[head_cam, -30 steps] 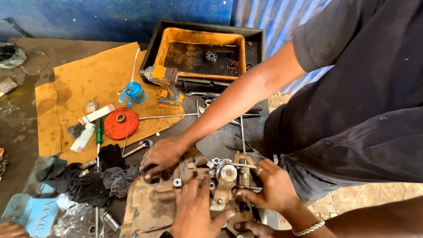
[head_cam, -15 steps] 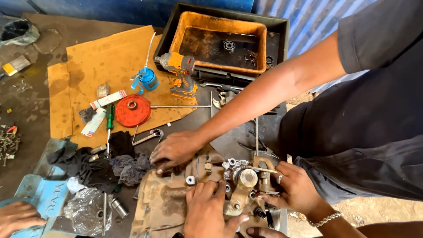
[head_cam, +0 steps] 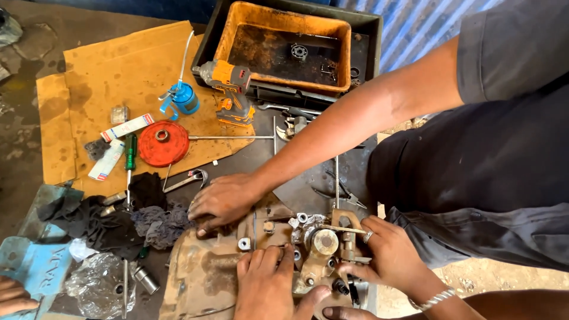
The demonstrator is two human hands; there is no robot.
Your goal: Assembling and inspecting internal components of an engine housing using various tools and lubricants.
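Note:
A grimy tan metal engine casing lies at the bottom centre, with bolts and a round brass-coloured fitting on its right part. My left hand lies on top of the casing, fingers pressed down beside the fitting. My right hand, with a ring and a bracelet, grips the right side of the fitting block. A co-worker's hand reaches in from the upper right and holds the casing's top-left edge.
The co-worker in dark clothes crouches at the right. An orange tray in a black box stands behind. A cordless driver, blue oil can, red disc, screwdriver and tubes lie on cardboard. Rags are at the left, and another hand shows bottom left.
The view has shifted a little. All three hands stay on the casing, with only small finger movements around the fitting.

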